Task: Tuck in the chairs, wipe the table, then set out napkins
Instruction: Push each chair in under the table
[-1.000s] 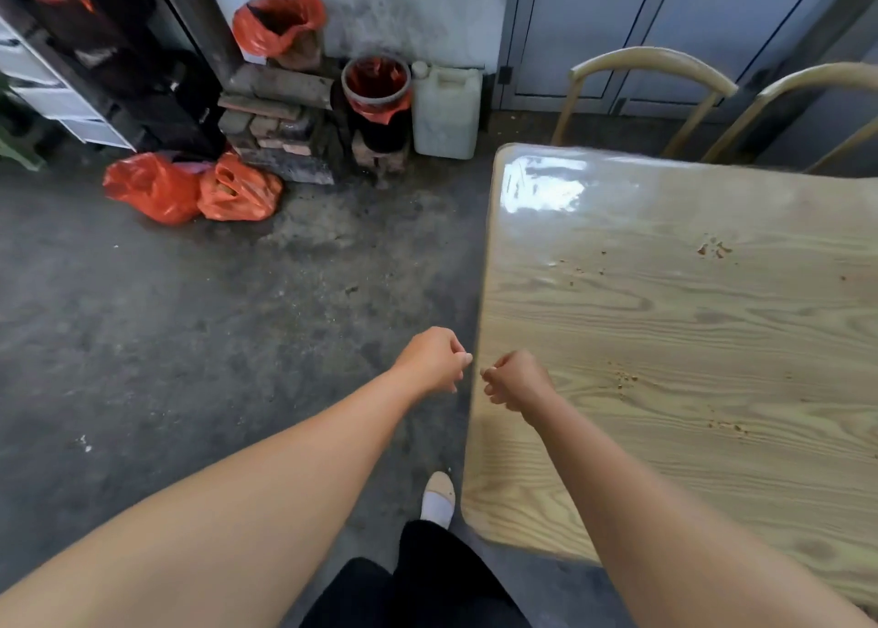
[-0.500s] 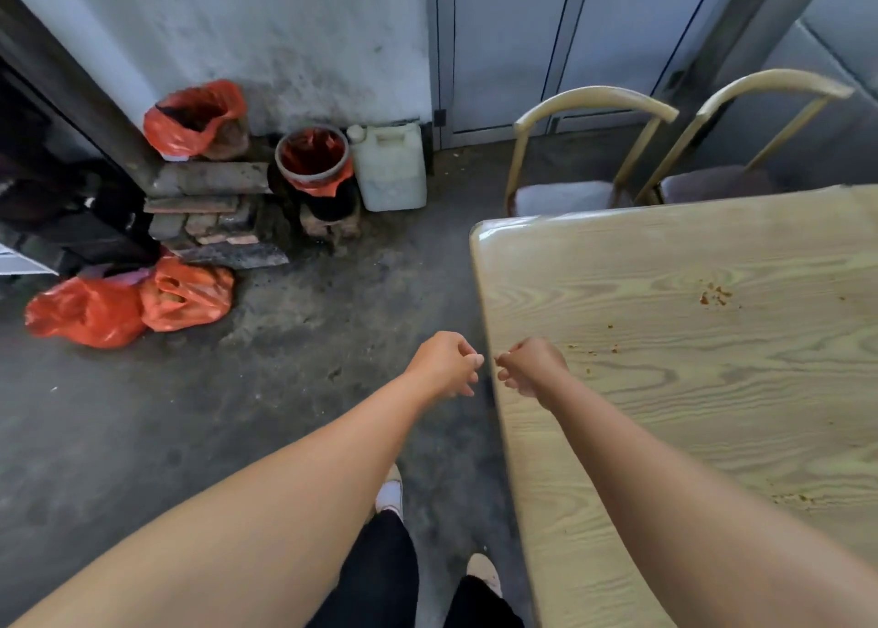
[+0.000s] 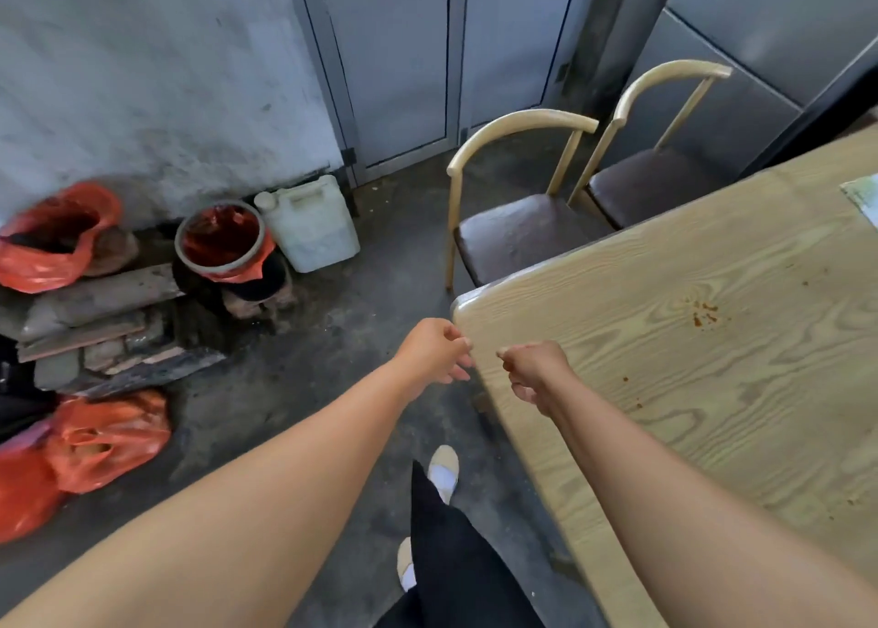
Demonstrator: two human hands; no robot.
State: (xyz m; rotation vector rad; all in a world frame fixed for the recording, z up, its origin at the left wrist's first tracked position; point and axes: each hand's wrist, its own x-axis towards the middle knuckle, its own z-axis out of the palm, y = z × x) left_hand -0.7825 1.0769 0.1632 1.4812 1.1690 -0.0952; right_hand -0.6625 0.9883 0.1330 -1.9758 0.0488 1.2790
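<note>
A light wooden table (image 3: 741, 418) fills the right side, with reddish crumbs and stains (image 3: 704, 315) on its top. Two wooden chairs with dark seats stand at its far edge: the nearer chair (image 3: 518, 231) is pulled out from the table, and the farther chair (image 3: 653, 178) has its seat partly under the edge. My left hand (image 3: 434, 354) hovers just off the table's near corner, fingers curled, holding nothing. My right hand (image 3: 534, 371) is a loose fist above the table's corner, also holding nothing. A pale flat sheet (image 3: 865, 200) lies at the table's far right.
On the concrete floor at left lie orange plastic bags (image 3: 102, 442), a brick and plank pile (image 3: 95, 323), a lined bucket (image 3: 221, 238) and a white jerrycan (image 3: 311, 224). A grey metal door (image 3: 404, 57) stands behind the chairs. My feet are beside the table's left edge.
The view has swung right and forward along the table's short end, bringing both chairs' seats into sight. Both hands stay curled and close together at the table's corner.
</note>
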